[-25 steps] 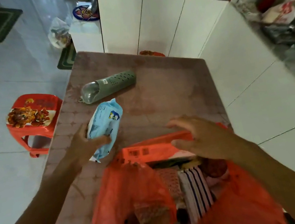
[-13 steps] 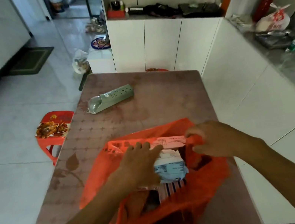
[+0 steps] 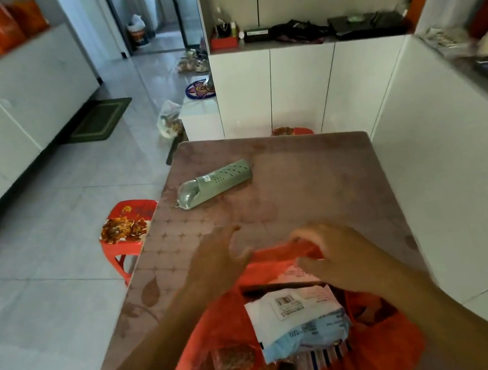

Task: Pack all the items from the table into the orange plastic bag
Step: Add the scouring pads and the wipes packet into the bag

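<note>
While the right hand (image 3: 341,255) pinches the thin crinkled orange bag (image 3: 390,351) rim, the left hand (image 3: 219,256) hovers loose-fingered; a soft barcoded white-blue packet (image 3: 294,321) lies inside.

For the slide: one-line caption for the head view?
Right hand holds the orange bag rim, left hand open above the table; blue packet inside, green case unpacked.

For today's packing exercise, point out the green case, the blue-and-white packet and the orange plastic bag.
green case (image 3: 216,183), head view, middle of its perforated body.
blue-and-white packet (image 3: 297,321), head view, its white upper face.
orange plastic bag (image 3: 390,354), head view, its right wall.
</note>
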{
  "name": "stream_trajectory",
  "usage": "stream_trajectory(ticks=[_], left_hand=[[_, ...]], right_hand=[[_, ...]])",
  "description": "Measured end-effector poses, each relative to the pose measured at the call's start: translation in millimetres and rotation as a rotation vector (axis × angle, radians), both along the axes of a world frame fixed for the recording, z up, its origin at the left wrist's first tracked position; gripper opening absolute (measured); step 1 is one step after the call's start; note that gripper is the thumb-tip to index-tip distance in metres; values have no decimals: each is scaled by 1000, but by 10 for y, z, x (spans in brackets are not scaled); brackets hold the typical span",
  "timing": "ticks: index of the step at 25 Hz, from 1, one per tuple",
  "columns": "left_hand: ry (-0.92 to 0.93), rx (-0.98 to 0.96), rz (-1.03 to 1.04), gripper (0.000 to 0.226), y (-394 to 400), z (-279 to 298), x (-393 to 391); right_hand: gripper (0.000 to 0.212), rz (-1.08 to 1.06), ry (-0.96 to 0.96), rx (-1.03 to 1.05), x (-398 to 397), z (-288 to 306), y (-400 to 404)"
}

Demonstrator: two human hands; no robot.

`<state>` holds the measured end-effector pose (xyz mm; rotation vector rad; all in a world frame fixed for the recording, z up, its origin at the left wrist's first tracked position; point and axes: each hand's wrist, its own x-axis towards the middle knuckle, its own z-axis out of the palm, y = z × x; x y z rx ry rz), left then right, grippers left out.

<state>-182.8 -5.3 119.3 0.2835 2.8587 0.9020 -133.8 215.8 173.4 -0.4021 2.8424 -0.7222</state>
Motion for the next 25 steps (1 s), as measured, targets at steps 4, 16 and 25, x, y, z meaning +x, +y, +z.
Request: stream_trajectory(ticks=[4, 16, 25], left_hand=[[-13, -112, 147, 63, -428, -441, -1168], [-32, -566, 59, 99, -838, -2145, -3625], [-92, -69, 131, 80, -671, -1359, -2071]], right_hand=[[39, -32, -43, -80, -545, -260, -326], [34, -211, -78, 63, -1140, -982, -389], [27, -294, 51, 1, -623, -609, -275]])
